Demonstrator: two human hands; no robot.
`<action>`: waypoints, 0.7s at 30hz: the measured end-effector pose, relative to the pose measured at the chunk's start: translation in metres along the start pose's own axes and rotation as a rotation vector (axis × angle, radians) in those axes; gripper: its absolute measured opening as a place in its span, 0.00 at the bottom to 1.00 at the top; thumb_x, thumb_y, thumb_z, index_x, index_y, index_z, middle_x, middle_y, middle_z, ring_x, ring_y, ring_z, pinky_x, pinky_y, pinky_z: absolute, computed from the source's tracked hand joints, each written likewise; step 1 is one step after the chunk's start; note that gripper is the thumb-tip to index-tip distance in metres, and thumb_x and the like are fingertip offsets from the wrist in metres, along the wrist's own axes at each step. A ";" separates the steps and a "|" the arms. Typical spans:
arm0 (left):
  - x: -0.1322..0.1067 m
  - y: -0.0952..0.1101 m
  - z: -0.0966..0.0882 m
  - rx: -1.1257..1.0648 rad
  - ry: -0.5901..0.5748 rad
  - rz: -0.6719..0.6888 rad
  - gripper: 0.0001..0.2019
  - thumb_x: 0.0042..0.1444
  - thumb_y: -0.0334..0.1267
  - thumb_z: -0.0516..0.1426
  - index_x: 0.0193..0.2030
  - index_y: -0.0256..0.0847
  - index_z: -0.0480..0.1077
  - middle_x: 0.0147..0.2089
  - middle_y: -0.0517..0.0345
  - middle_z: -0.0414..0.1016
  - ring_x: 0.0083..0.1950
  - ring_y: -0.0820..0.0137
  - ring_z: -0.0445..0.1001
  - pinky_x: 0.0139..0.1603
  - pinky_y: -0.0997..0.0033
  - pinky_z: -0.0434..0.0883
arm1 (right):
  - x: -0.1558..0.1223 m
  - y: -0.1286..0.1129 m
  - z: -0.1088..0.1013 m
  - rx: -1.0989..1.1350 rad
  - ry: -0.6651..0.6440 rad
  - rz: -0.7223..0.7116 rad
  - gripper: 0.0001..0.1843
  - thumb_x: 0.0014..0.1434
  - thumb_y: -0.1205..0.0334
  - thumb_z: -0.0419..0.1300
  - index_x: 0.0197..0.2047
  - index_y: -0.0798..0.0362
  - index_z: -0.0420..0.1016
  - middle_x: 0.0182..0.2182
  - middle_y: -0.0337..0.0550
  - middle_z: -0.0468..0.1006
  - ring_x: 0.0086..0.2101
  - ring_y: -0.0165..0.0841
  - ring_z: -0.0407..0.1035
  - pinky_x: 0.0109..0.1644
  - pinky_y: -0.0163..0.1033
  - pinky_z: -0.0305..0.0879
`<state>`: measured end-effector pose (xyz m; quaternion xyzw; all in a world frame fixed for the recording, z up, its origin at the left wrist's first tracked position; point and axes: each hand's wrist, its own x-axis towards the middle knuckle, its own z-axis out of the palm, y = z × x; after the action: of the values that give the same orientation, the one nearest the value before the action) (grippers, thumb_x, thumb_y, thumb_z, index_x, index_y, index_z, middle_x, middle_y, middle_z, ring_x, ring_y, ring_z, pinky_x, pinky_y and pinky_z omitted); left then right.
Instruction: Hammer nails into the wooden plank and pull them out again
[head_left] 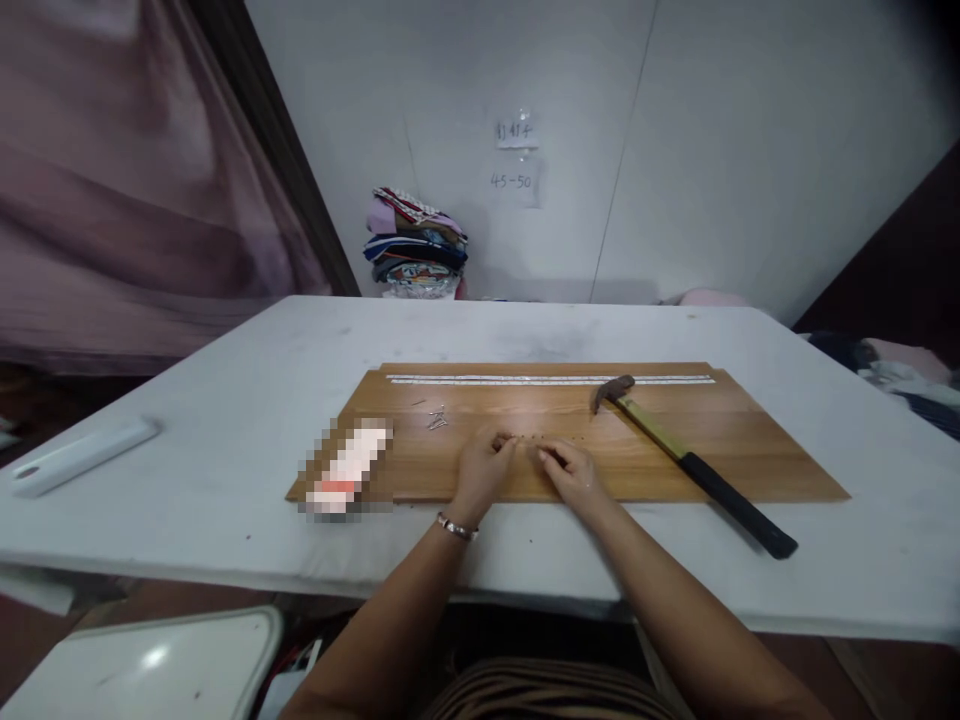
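Note:
A wooden board [630, 470] lies on the white table under both my hands. My left hand [481, 468] is closed, thumb and fingers pinched together just over the board; anything in the pinch is too small to name. Close on its right, my right hand [574, 474] is also closed in a pinch, its fingertips pointing left. Small dark marks run in a row on the board by my fingertips; whether they are nail heads or holes I cannot tell. Several loose nails [436, 418] lie left of my left hand. A claw hammer [675, 450] rests to the right, head on the board.
Along the board's far edge lies a white measuring strip [547, 379]. A blurred-out item [349, 465] covers its left front corner. A white long-handled object [82, 455] lies on the table [210, 400] at left. Folded clothes [416, 240] are stacked by the wall; a white stool [165, 665] stands below left.

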<state>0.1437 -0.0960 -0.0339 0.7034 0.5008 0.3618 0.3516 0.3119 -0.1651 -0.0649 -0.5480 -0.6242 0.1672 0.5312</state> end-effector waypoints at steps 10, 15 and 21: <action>0.036 -0.020 -0.080 0.536 0.041 -0.139 0.09 0.64 0.38 0.58 0.40 0.40 0.81 0.46 0.44 0.86 0.47 0.57 0.81 0.45 0.65 0.70 | -0.003 0.002 -0.003 -0.054 -0.037 0.069 0.15 0.64 0.54 0.58 0.36 0.49 0.85 0.32 0.47 0.86 0.33 0.41 0.79 0.39 0.43 0.75; 0.047 -0.034 -0.092 0.667 0.031 -0.203 0.11 0.65 0.39 0.57 0.40 0.40 0.82 0.46 0.41 0.86 0.49 0.56 0.82 0.45 0.66 0.71 | -0.004 0.001 -0.005 -0.074 -0.039 0.105 0.15 0.62 0.51 0.59 0.35 0.48 0.84 0.33 0.48 0.87 0.33 0.43 0.79 0.40 0.45 0.76; 0.048 -0.040 -0.089 0.635 0.041 -0.225 0.12 0.66 0.35 0.55 0.42 0.39 0.82 0.47 0.39 0.85 0.50 0.55 0.82 0.46 0.64 0.72 | -0.006 0.004 -0.008 -0.100 -0.068 0.122 0.16 0.63 0.51 0.58 0.37 0.48 0.85 0.36 0.49 0.87 0.36 0.43 0.80 0.42 0.45 0.76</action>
<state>0.0603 -0.0279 -0.0171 0.7106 0.6700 0.1607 0.1426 0.3197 -0.1719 -0.0678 -0.6049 -0.6148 0.1861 0.4705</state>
